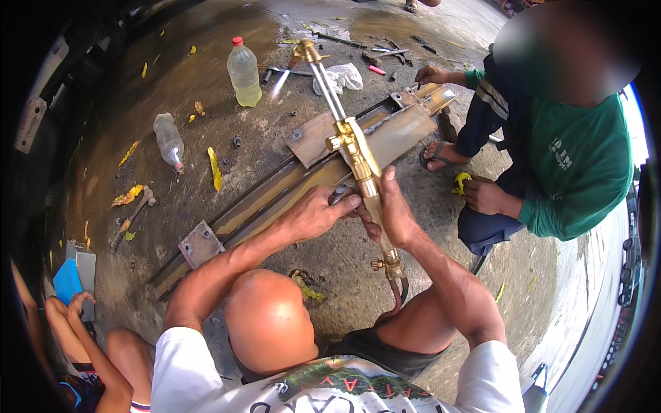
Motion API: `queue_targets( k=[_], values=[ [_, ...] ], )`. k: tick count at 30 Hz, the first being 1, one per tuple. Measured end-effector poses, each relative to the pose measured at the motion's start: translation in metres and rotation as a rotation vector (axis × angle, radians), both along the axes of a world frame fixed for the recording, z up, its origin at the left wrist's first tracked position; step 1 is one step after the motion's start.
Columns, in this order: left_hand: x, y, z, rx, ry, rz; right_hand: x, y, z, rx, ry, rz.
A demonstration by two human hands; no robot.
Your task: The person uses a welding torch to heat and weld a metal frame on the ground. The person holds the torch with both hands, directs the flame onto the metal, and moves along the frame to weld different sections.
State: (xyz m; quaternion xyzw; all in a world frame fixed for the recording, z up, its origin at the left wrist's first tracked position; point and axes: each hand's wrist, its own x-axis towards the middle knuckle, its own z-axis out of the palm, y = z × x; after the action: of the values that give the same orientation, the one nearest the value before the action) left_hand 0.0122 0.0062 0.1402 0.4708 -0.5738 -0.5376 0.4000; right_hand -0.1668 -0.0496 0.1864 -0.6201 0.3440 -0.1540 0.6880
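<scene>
Head view: torch (361, 162) lies within right grip (401, 219).

Concrete ground (175, 217) bears a metal beam (275, 198), bottles (245, 79), leaves (215, 171), probably a hammer (133, 217).

Beam (261, 199) lay diagonally before you, near end left, torch (356, 149) over it, first bottle (244, 76) beyond it, second bottle (169, 140) left of the first, hammer (131, 217) left of the beam, co-worker (578, 168) right of its far end
</scene>
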Motion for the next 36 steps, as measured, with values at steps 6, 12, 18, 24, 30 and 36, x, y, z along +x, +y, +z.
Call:
queue_targets(
  k=[6,12,18,24,30,36],
  values=[
    [-0.03,-0.059,0.025,-0.108,-0.72,-0.332,-0.043,-0.03,0.009,-0.01,-0.022,-0.286],
    [-0.076,-0.126,-0.011,0.16,-1.11,-0.734,-0.05,-0.059,-0.002,0.022,-0.111,-0.372],
    [-0.081,-0.136,-0.018,0.181,-1.184,-0.644,-0.046,-0.07,-0.009,0.03,-0.149,-0.35],
    [-0.07,-0.094,0.026,0.31,-0.509,0.045,-0.05,-0.08,-0.022,0.067,-0.118,-0.336],
    [-0.071,-0.099,0.025,0.07,-0.336,0.498,-0.033,-0.087,-0.035,0.07,-0.056,-0.297],
    [-0.074,-0.119,0.01,0.004,-0.182,0.535,-0.028,-0.084,-0.029,0.108,-0.008,-0.248]
  ],
)
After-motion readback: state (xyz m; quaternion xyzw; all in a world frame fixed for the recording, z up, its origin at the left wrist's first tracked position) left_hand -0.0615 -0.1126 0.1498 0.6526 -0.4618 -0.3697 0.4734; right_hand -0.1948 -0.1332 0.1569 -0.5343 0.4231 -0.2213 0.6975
